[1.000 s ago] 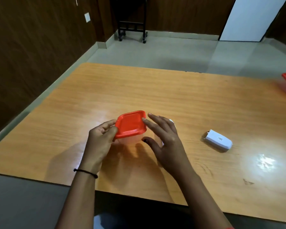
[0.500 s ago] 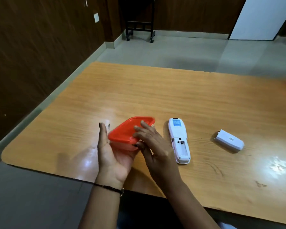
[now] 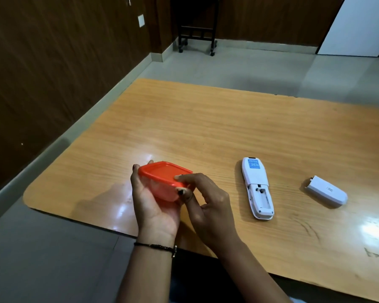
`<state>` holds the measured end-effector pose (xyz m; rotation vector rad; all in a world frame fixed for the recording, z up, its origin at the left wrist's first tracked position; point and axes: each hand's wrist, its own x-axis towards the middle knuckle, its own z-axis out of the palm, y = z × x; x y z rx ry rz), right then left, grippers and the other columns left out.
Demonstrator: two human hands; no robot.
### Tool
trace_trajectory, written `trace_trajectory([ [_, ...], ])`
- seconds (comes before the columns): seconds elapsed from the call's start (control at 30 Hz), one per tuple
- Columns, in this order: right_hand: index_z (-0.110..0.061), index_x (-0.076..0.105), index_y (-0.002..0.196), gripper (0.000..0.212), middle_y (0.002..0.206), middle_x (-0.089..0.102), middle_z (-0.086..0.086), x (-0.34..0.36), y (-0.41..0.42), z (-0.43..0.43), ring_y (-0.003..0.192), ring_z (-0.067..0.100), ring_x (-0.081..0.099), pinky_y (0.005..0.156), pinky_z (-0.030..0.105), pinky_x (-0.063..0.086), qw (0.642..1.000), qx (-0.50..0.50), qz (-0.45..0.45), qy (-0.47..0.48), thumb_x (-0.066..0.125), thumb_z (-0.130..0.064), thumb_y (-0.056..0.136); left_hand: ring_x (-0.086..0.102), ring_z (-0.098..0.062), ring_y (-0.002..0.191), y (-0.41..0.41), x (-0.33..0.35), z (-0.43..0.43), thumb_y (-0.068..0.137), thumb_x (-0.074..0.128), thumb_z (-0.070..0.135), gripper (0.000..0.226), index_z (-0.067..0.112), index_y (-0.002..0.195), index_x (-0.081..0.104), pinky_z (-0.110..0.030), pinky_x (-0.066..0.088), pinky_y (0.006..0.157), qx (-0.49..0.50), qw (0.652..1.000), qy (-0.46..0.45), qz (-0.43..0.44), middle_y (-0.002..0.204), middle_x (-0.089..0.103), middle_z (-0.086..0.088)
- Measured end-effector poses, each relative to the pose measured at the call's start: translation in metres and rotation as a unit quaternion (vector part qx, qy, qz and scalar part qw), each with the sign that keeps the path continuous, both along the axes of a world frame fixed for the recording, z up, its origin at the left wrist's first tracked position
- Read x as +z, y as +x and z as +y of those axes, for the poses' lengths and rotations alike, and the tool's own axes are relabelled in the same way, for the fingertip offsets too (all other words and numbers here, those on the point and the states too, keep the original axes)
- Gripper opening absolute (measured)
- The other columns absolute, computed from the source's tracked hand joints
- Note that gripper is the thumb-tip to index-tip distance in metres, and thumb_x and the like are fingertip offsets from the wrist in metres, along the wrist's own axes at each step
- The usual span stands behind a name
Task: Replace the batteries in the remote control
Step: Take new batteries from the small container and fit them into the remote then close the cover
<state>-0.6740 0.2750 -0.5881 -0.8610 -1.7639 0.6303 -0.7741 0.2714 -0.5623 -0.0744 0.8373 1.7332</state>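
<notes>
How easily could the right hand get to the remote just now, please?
Probably easily: the remote lies open on the table beside the right hand, nothing between them. But its fingers are on the box lid first.

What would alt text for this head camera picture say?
A person's left hand cradles a small clear box with an orange lid while the right hand pinches the lid's edge. On the wooden table lie a white remote, battery bay open, and its cover.
</notes>
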Motion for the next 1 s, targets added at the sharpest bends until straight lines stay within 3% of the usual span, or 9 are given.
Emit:
trace_trajectory([
  [0.1, -0.012, 0.067, 0.098, 0.011, 0.084, 0.067, -0.008, 0.002, -0.003, 0.001, 0.072, 0.015, 0.064, 0.065, 0.026, 0.05, 0.998, 0.0, 0.035, -0.047, 0.061, -0.015, 0.088, 0.061, -0.034, 0.093, -0.001, 0.0, 0.0, 0.086, 0.048, 0.057, 0.043, 0.023, 0.11, 0.059, -0.056, 0.047, 0.089, 0.008, 1.0, -0.002, 0.022, 0.118, 0.058, -0.016],
  [0.23, -0.015, 0.066, 0.091, 0.017, 0.084, 0.07, 0.0, 0.006, -0.008, 0.002, 0.075, 0.021, 0.066, 0.067, 0.044, 0.053, 0.993, -0.001, 0.079, -0.086, 0.057, -0.029, 0.088, 0.063, -0.03, 0.092, -0.004, 0.0, -0.002, 0.088, 0.044, 0.057, 0.04, 0.025, 0.108, 0.059, -0.045, 0.056, 0.07, 0.004, 0.999, 0.009, 0.038, 0.109, 0.061, -0.013],
  [0.43, -0.016, 0.066, 0.087, 0.005, 0.071, 0.063, -0.014, 0.017, -0.014, 0.009, 0.06, 0.004, 0.058, 0.056, 0.022, 0.047, 0.993, -0.031, 0.078, -0.08, 0.061, -0.016, 0.089, 0.063, -0.034, 0.095, -0.004, 0.003, -0.005, 0.087, 0.045, 0.058, 0.039, 0.025, 0.096, 0.061, -0.049, 0.054, 0.076, -0.01, 0.999, 0.029, 0.046, 0.104, 0.063, -0.015],
  [0.53, -0.017, 0.065, 0.084, 0.012, 0.07, 0.064, -0.008, 0.023, -0.019, 0.02, 0.061, 0.007, 0.057, 0.057, 0.032, 0.049, 0.984, -0.116, 0.108, -0.079, 0.055, -0.018, 0.092, 0.063, -0.035, 0.1, 0.001, 0.004, -0.007, 0.088, 0.046, 0.055, 0.038, 0.024, 0.104, 0.061, -0.049, 0.054, 0.078, -0.009, 0.997, 0.025, 0.078, 0.111, 0.063, -0.016],
  [0.7, -0.022, 0.064, 0.074, 0.021, 0.068, 0.067, 0.001, 0.027, -0.019, 0.063, 0.068, 0.026, 0.063, 0.061, 0.053, 0.056, 0.94, -0.2, 0.203, -0.185, 0.056, -0.034, 0.09, 0.066, -0.026, 0.087, 0.003, 0.004, -0.004, 0.088, 0.052, 0.048, 0.029, 0.027, 0.104, 0.063, -0.053, 0.05, 0.081, 0.009, 0.993, 0.042, 0.111, 0.094, 0.069, -0.003],
  [0.77, -0.022, 0.065, 0.076, 0.017, 0.076, 0.069, 0.006, 0.026, -0.017, 0.074, 0.07, 0.02, 0.065, 0.06, 0.051, 0.058, 0.917, -0.209, 0.238, -0.243, 0.06, -0.032, 0.089, 0.06, -0.032, 0.102, -0.001, 0.003, -0.004, 0.086, 0.053, 0.051, 0.032, 0.025, 0.102, 0.063, -0.06, 0.044, 0.091, 0.009, 0.994, 0.038, 0.099, 0.107, 0.063, -0.01],
  [0.87, -0.007, 0.063, 0.094, 0.015, 0.098, 0.068, 0.017, 0.017, -0.012, 0.085, 0.084, 0.02, 0.068, 0.065, 0.039, 0.061, 0.831, -0.198, 0.347, -0.387, 0.06, -0.021, 0.091, 0.061, -0.039, 0.109, -0.007, 0.006, -0.005, 0.081, 0.054, 0.056, 0.047, 0.016, 0.103, 0.061, -0.064, 0.043, 0.094, -0.003, 0.997, 0.048, 0.066, 0.112, 0.062, -0.018],
  [0.93, -0.005, 0.06, 0.1, 0.013, 0.108, 0.066, 0.02, 0.009, -0.012, 0.086, 0.089, 0.022, 0.067, 0.074, 0.037, 0.058, 0.781, -0.162, 0.402, -0.45, 0.057, -0.016, 0.093, 0.061, -0.039, 0.107, -0.009, 0.008, -0.007, 0.082, 0.054, 0.051, 0.042, 0.016, 0.104, 0.06, -0.061, 0.045, 0.092, -0.019, 0.996, 0.049, 0.072, 0.11, 0.062, -0.016],
  [1.0, -0.002, 0.058, 0.111, 0.02, 0.116, 0.063, 0.021, 0.007, -0.015, 0.08, 0.097, 0.024, 0.064, 0.079, 0.035, 0.055, 0.763, -0.121, 0.42, -0.477, 0.051, -0.012, 0.095, 0.061, -0.032, 0.1, -0.011, 0.006, -0.007, 0.083, 0.054, 0.038, 0.027, 0.018, 0.1, 0.06, -0.05, 0.048, 0.088, -0.029, 0.994, 0.061, 0.087, 0.103, 0.063, -0.012],
])
